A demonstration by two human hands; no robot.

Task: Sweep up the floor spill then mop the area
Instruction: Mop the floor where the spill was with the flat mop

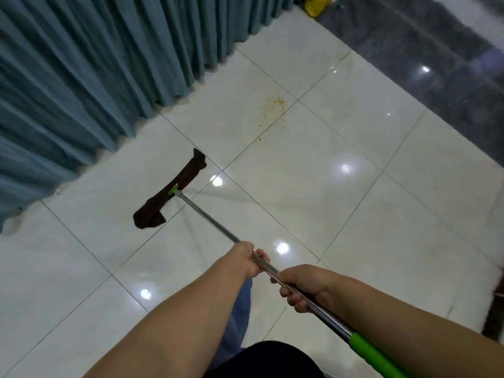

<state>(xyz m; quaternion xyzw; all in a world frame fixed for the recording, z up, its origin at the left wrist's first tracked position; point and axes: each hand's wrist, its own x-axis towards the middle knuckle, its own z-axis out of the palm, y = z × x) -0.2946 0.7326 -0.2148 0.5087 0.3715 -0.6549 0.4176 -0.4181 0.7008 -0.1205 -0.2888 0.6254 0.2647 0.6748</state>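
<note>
A flat mop with a dark brown cloth head (170,190) lies on the white tiled floor near the curtain. Its metal pole (207,218) runs back toward me and ends in a green grip (376,356). My left hand (249,259) is closed around the pole further up. My right hand (301,286) grips the pole closer to me, just above the green grip. A faint yellow-orange stain with small specks (274,109) marks the tiles beyond the mop head, to its upper right, apart from the cloth.
A blue-grey pleated curtain (95,77) hangs along the left and reaches the floor. A dark glossy floor band (436,64) runs along the right. A yellow object (316,5) sits at the far top. A dark edge (495,317) shows at the right.
</note>
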